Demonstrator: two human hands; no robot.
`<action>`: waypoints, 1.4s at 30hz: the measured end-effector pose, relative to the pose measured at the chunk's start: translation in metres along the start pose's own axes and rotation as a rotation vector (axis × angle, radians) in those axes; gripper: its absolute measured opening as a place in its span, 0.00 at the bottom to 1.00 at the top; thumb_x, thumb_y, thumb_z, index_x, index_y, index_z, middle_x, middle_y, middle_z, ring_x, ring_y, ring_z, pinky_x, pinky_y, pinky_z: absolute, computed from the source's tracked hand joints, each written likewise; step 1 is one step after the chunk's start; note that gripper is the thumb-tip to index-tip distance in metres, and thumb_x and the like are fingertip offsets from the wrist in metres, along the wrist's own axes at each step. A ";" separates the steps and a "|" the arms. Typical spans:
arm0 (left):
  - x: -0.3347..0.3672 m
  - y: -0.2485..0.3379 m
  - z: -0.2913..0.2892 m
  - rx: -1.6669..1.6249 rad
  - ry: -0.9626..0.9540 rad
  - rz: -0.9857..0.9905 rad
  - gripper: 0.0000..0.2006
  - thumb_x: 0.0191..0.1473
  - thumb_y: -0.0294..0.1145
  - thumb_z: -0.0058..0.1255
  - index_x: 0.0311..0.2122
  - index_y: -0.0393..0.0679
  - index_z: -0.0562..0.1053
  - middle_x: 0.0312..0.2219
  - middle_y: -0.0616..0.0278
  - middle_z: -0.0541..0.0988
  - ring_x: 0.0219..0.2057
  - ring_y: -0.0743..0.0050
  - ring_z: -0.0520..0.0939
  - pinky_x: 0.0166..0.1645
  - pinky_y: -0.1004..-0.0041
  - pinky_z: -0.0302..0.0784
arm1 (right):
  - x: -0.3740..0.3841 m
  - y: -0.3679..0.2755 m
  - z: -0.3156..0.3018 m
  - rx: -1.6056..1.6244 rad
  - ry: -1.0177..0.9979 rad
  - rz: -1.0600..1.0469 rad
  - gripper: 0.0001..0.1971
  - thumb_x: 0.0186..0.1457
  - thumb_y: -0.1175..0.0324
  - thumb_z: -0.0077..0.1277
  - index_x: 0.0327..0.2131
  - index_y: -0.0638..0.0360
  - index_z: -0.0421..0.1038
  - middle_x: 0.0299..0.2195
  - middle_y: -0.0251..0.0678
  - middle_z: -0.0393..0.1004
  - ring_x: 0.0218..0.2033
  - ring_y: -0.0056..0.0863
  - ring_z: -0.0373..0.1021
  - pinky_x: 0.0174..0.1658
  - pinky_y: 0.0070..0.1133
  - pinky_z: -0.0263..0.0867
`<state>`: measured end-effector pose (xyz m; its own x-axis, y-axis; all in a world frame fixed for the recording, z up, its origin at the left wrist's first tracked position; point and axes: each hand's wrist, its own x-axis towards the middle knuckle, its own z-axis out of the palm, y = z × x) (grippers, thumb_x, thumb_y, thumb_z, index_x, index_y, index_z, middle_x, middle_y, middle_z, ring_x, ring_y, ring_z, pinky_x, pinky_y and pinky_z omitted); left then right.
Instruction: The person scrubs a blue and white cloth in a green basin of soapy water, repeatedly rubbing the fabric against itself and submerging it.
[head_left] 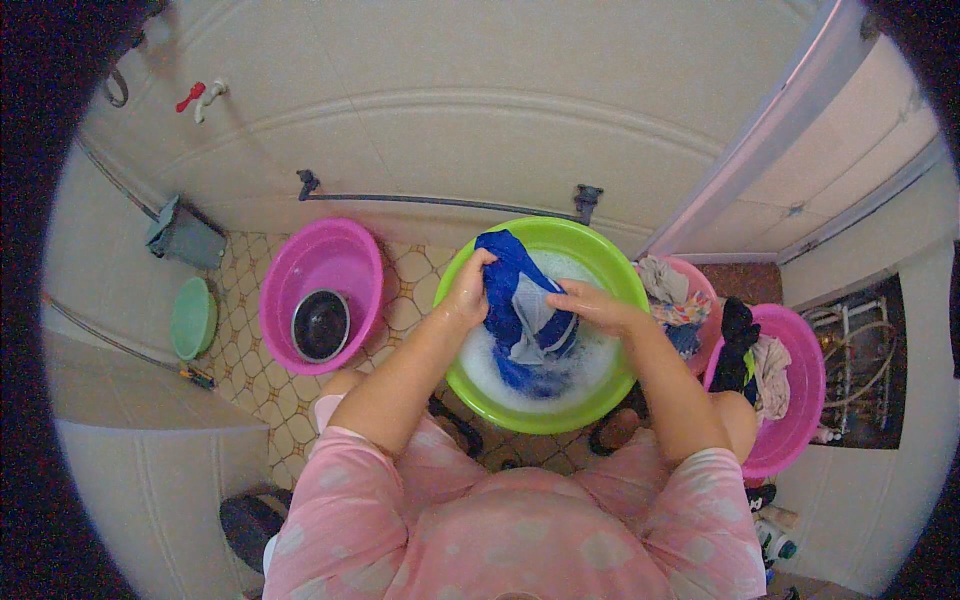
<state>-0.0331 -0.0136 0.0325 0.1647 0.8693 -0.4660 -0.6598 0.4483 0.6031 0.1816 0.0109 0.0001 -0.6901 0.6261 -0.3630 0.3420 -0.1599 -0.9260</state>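
A blue and grey garment [512, 290] is stretched between my two hands over a large lime-green basin [470, 388]. Its lower part hangs into white, sudsy water [590, 380]. My left hand [469, 288] is closed on the bright blue cloth at the left. On the other side, my right hand [592, 306] grips the grey and dark blue part, thumb on top. The exact kind of garment cannot be made out.
Left of me stands a pink basin [275, 310] holding a dark round bowl [321, 325]; beyond it are a small green basin [193, 318] and a grey bin [187, 235]. Laundry fills a light pink basin [706, 345] and a bright pink basin [800, 400] at right. A pipe [430, 201] runs along the wall.
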 end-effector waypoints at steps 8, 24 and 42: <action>0.023 -0.016 -0.031 0.683 0.203 0.181 0.21 0.46 0.34 0.43 0.46 0.39 0.61 0.39 0.52 0.70 0.40 0.58 0.72 0.47 0.67 0.66 | 0.004 0.002 -0.011 0.257 0.469 -0.088 0.14 0.50 0.60 0.45 0.35 0.60 0.65 0.32 0.34 0.69 0.31 0.20 0.66 0.34 0.18 0.63; 0.047 -0.069 -0.052 1.072 0.094 0.035 0.20 0.50 0.41 0.40 0.46 0.43 0.64 0.41 0.52 0.70 0.42 0.55 0.71 0.47 0.66 0.64 | 0.039 0.036 0.031 -0.553 0.709 0.200 0.19 0.45 0.58 0.47 0.37 0.64 0.63 0.36 0.53 0.67 0.38 0.49 0.64 0.41 0.32 0.60; 0.021 -0.071 0.003 -0.029 0.039 -0.106 0.16 0.52 0.46 0.38 0.41 0.47 0.65 0.35 0.59 0.73 0.35 0.63 0.74 0.40 0.62 0.69 | 0.031 -0.008 0.047 -0.923 0.624 -0.062 0.12 0.51 0.62 0.36 0.29 0.60 0.66 0.32 0.44 0.70 0.33 0.42 0.67 0.35 0.35 0.63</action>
<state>0.0199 -0.0267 -0.0181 0.2062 0.8082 -0.5517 -0.6609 0.5308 0.5305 0.1272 -0.0044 -0.0082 -0.3696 0.9285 0.0370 0.8400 0.3509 -0.4140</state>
